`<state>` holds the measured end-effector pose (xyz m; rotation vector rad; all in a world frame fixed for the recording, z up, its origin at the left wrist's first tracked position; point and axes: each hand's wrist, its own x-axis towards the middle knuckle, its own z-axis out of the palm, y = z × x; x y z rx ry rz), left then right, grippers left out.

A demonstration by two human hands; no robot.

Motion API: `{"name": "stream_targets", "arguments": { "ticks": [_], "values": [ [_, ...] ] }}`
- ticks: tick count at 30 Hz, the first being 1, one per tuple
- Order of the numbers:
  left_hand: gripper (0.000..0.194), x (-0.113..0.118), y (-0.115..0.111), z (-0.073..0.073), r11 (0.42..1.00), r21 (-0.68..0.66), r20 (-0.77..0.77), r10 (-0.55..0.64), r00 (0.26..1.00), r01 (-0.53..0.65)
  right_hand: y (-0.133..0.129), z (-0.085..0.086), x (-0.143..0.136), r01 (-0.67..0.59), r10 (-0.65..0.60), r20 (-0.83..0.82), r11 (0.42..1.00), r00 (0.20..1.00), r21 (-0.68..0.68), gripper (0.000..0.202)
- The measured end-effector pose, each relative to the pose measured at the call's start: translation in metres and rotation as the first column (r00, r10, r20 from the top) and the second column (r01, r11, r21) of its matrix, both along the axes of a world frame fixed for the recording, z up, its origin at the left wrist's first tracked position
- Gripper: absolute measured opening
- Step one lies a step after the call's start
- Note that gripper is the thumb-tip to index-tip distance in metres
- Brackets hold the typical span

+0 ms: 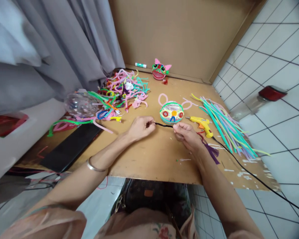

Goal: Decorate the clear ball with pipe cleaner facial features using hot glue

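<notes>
A thin black twisted strip (164, 125) stretches between my two hands above the table. My left hand (142, 127) pinches its left end, and my right hand (185, 132) pinches the right end. Just beyond the strip lies a round face-like craft piece (171, 113) with a green rim, red eyes, an orange nose and pink loops at its top. A yellow glue gun (201, 125) rests to the right of it, near my right hand. Purple strips (211, 151) lie beside my right wrist.
Tangled pipe cleaners (126, 88) and clear plastic (81, 104) are at the back left, with a black flat object (71, 147) nearer. Straight pipe cleaners (224, 126) lie right, by the glue gun's cable (241, 166). A finished-looking mask (159, 71) and glue stick (141, 65) stand behind.
</notes>
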<state>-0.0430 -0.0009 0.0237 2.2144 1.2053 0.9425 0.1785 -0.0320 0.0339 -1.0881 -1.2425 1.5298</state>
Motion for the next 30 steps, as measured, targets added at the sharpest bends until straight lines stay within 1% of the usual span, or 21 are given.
{"name": "stream_targets", "arguments": {
  "ticks": [3,6,10,12,16,18,21,24,27,30],
  "values": [
    [0.022,0.002,-0.004,0.0,0.98,0.199,-0.063,0.018,0.998,-0.005,0.001,-0.001,-0.001,0.008,-0.008,-0.007,1.0,1.0,-0.003,0.043],
    [0.026,0.002,-0.005,0.0,0.936,0.353,-0.063,0.033,0.997,-0.009,0.0,-0.001,-0.002,0.007,-0.007,-0.004,1.0,1.0,-0.011,0.043],
    [0.027,0.001,-0.006,0.001,0.874,0.483,-0.042,0.086,0.995,-0.056,0.0,-0.001,-0.004,-0.005,0.004,-0.018,1.0,1.0,-0.014,0.045],
    [0.028,0.002,-0.007,0.0,0.861,0.507,-0.045,0.058,0.997,-0.027,-0.001,-0.001,-0.005,-0.011,0.011,-0.027,1.0,1.0,-0.005,0.045],
    [0.028,0.009,-0.01,-0.006,0.868,0.459,-0.103,-0.158,0.982,0.188,-0.003,0.0,-0.007,-0.046,0.046,-0.041,0.999,0.998,0.004,0.045],
    [0.029,0.011,-0.01,-0.01,0.883,0.416,-0.076,-0.207,0.975,0.22,-0.004,-0.001,-0.009,-0.056,0.057,-0.034,0.998,0.998,0.014,0.045],
    [0.029,0.011,-0.01,-0.012,0.922,0.344,-0.008,-0.185,0.983,0.176,-0.004,-0.005,-0.012,-0.04,0.038,0.037,0.998,0.999,0.049,0.045],
    [0.026,0.009,-0.01,-0.01,0.953,0.27,0.01,-0.147,0.989,0.139,-0.003,-0.009,-0.014,-0.008,-0.009,0.137,0.993,0.99,0.118,0.046],
    [0.024,0.008,-0.011,-0.007,0.975,0.186,-0.003,-0.12,0.993,0.118,-0.001,-0.013,-0.013,0.023,-0.093,0.273,0.968,0.958,0.251,0.047],
    [0.023,0.008,-0.01,-0.007,0.986,0.109,-0.003,-0.124,0.992,0.124,0.001,-0.016,-0.01,0.012,-0.172,0.395,0.927,0.903,0.376,0.045]
  ]
}}
